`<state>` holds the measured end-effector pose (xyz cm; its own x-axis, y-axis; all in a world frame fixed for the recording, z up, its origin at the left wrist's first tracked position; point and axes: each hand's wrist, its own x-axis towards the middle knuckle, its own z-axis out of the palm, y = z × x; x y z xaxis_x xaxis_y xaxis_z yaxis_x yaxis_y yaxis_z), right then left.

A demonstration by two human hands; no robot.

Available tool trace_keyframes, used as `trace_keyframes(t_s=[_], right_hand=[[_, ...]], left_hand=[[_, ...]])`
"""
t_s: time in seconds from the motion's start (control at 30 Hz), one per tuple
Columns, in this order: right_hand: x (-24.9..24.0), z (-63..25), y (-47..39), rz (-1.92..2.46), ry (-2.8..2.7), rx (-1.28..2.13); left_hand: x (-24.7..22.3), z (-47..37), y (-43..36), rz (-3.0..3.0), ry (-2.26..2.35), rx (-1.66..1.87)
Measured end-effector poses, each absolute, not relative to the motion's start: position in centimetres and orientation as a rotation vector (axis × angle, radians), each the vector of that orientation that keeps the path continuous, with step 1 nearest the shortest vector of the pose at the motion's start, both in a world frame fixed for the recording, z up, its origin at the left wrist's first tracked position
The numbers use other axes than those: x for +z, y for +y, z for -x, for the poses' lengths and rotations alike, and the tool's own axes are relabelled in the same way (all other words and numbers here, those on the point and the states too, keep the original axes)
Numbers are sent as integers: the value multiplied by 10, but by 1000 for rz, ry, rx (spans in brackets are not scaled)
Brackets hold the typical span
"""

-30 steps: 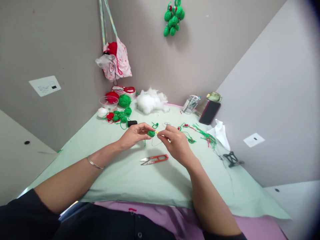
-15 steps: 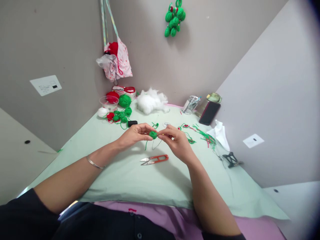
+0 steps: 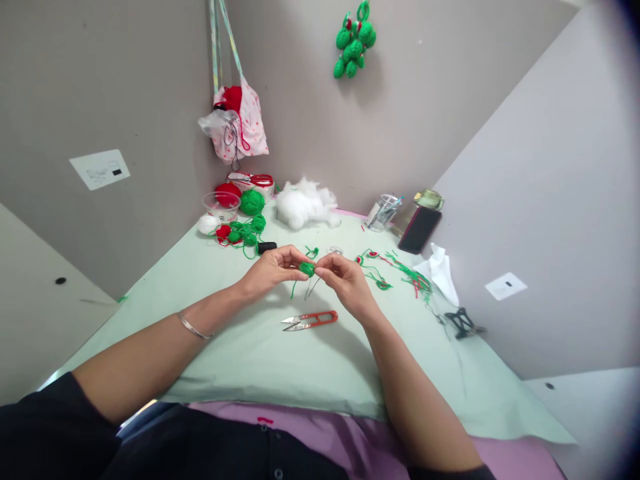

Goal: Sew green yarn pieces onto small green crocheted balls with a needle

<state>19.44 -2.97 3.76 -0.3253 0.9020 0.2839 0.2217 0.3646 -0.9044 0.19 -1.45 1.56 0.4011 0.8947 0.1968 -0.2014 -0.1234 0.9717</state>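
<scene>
My left hand (image 3: 274, 268) pinches a small green crocheted piece (image 3: 307, 269) between thumb and fingers. Close against its right side is my right hand (image 3: 345, 275), thumb and fingertips pressed together; what they grip is too small to make out. A green yarn tail and a thin dark thread (image 3: 311, 289) hang below the piece. Orange-handled thread snips (image 3: 311, 321) lie on the pale green cloth below my hands, blades pointing left.
Green yarn balls (image 3: 253, 202), a clear tub (image 3: 220, 208) and a black spool (image 3: 267, 247) stand left. White stuffing (image 3: 305, 203) lies at the back. To the right are a cup (image 3: 384, 212), a phone (image 3: 421, 229), yarn scraps (image 3: 413, 275) and a black stand (image 3: 464, 323).
The green piece has turned slightly in my left fingers. My right hand has shifted a little, its wrist lower and further left. The whole view has moved slightly.
</scene>
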Motion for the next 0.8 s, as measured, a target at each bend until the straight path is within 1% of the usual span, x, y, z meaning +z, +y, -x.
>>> trace_keyframes(t_s=[0.23, 0.43, 0.7, 0.8], right_hand=[[36, -193, -28, 1015, -1751, 979], [37, -199, -26, 1056, -1844, 634], [39, -197, -29, 1140, -1755, 759], [38, -191, -36, 1064, -1816, 694]], left_hand=[[14, -4, -14, -1388, 658, 1116], [16, -5, -16, -1419, 666, 1137], [16, -2, -17, -1536, 752, 1140], [14, -3, -16, -1557, 780, 1145]])
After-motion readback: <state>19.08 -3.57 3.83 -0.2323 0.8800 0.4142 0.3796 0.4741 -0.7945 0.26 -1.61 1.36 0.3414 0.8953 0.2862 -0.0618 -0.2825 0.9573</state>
